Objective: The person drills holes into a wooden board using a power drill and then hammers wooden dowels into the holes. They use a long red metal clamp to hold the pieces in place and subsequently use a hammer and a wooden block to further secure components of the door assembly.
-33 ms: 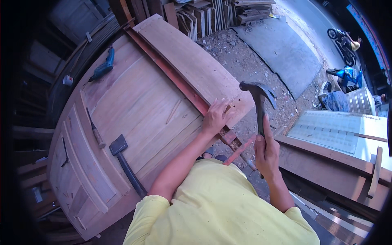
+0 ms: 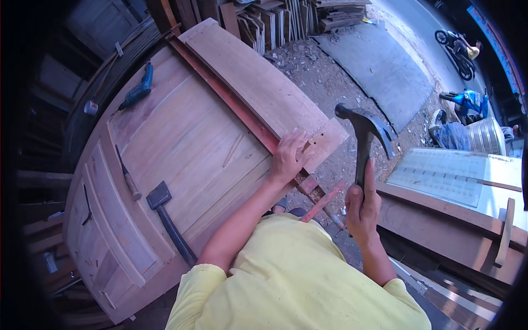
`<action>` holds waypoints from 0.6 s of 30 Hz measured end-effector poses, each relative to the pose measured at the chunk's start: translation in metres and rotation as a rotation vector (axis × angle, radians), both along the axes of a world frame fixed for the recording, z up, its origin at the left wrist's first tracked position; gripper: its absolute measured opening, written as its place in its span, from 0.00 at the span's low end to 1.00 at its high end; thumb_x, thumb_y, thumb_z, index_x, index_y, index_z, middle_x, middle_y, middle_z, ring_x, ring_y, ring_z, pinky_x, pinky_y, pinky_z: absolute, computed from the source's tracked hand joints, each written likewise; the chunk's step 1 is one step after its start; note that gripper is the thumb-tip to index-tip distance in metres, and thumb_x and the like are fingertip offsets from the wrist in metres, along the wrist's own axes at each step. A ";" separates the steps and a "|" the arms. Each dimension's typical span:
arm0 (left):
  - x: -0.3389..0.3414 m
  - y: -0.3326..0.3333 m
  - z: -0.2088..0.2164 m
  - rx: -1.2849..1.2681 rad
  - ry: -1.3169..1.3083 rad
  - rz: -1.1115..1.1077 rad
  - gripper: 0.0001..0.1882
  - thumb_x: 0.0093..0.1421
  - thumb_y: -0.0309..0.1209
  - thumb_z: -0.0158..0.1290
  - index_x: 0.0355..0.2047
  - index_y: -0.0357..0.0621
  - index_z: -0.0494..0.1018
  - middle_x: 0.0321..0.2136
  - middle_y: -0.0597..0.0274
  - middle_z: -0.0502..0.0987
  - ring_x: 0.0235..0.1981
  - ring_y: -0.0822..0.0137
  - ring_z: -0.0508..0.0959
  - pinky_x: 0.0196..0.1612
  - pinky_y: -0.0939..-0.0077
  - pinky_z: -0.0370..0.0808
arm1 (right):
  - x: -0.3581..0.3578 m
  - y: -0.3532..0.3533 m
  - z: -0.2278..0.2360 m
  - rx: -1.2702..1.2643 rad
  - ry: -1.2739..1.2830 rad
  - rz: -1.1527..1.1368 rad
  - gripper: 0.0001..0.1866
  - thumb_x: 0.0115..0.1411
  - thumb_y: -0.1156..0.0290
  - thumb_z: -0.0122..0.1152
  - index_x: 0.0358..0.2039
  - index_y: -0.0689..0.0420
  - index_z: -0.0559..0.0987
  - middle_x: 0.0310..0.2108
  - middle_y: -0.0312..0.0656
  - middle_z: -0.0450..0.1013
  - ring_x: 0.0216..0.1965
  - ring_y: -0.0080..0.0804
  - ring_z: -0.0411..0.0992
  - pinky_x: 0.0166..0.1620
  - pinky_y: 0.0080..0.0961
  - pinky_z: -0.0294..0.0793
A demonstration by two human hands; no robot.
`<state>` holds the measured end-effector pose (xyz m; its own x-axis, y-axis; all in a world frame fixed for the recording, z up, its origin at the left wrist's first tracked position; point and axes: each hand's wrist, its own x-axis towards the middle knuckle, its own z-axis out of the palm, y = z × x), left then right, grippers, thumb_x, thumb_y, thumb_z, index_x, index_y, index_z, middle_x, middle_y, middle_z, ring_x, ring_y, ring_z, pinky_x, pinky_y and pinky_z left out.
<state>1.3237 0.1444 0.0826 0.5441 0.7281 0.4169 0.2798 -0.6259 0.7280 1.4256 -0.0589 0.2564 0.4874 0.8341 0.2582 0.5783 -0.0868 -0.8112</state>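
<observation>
My left hand (image 2: 287, 158) rests at the near end of a pale wooden board (image 2: 253, 82), its fingers bent down onto the wood. Between thumb and fingers shows a small brown piece, too small to make out. My right hand (image 2: 363, 212) grips a claw hammer (image 2: 364, 143) by its dark handle, with the forefinger stretched along it. The hammer head is raised to the right of the board's end, apart from it. A long red bar clamp (image 2: 242, 113) runs along the board's left edge; its reddish handle (image 2: 323, 201) juts out near my body.
Under the board lies a large wooden panel (image 2: 190, 137). On it are a green power drill (image 2: 138, 88), a chisel (image 2: 128, 176) and a dark-handled mallet-like tool (image 2: 169, 220). Glass panes (image 2: 440, 170) lie at right. Stacked wood (image 2: 275, 27) stands behind; a rider passes on a motorcycle (image 2: 459, 52).
The hammer in my right hand has shifted to the right and looks larger. My left hand stays nearly in place on the board. The motorcycle on the road has moved slightly.
</observation>
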 end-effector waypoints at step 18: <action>-0.132 0.049 -0.049 0.134 0.417 0.647 0.13 0.69 0.36 0.57 0.49 0.44 0.74 0.56 0.54 0.75 0.60 0.48 0.72 0.61 0.46 0.68 | 0.016 0.007 -0.063 -0.519 -0.108 0.073 0.41 0.73 0.74 0.58 0.81 0.36 0.57 0.28 0.58 0.77 0.26 0.62 0.76 0.34 0.52 0.76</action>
